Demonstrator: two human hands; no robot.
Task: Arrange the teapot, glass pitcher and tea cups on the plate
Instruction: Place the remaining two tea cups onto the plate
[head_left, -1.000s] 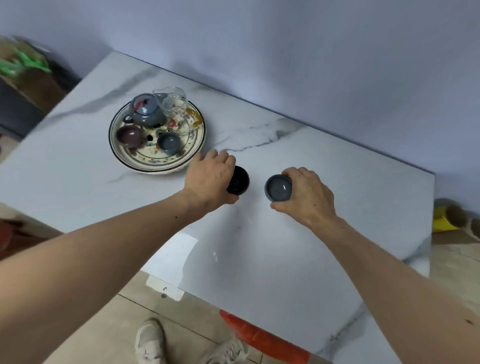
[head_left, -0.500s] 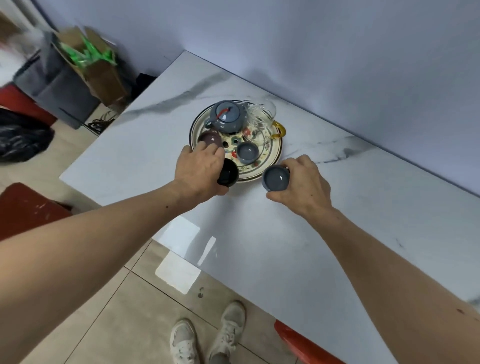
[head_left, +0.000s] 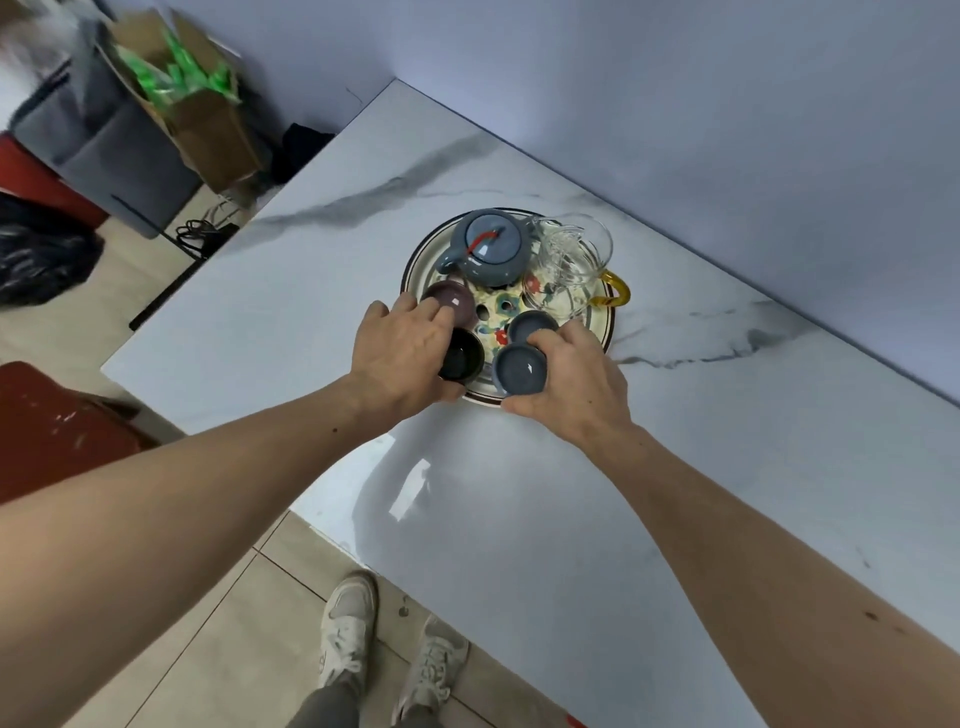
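Note:
A round patterned plate (head_left: 422, 260) lies on the marble table. On it stand a grey-blue teapot (head_left: 488, 249) at the back, a glass pitcher (head_left: 571, 260) with an amber handle to its right, a purple cup (head_left: 451, 300) and a grey cup (head_left: 532, 325). My left hand (head_left: 400, 356) is shut on a black cup (head_left: 460, 359) at the plate's near edge. My right hand (head_left: 569, 374) is shut on a second grey cup (head_left: 519, 370), also at the near rim, beside the black one.
The white marble table (head_left: 675, 467) runs along a blue-grey wall. Its left edge and near corner drop to a tiled floor. A cardboard box (head_left: 182, 104) with green items, grey bins and a red object stand on the floor at left. My shoes (head_left: 384, 634) show below.
Both hands have carried their cups forward from the bare table onto the near edge of the plate. The camera view has shifted so that the plate sits more central.

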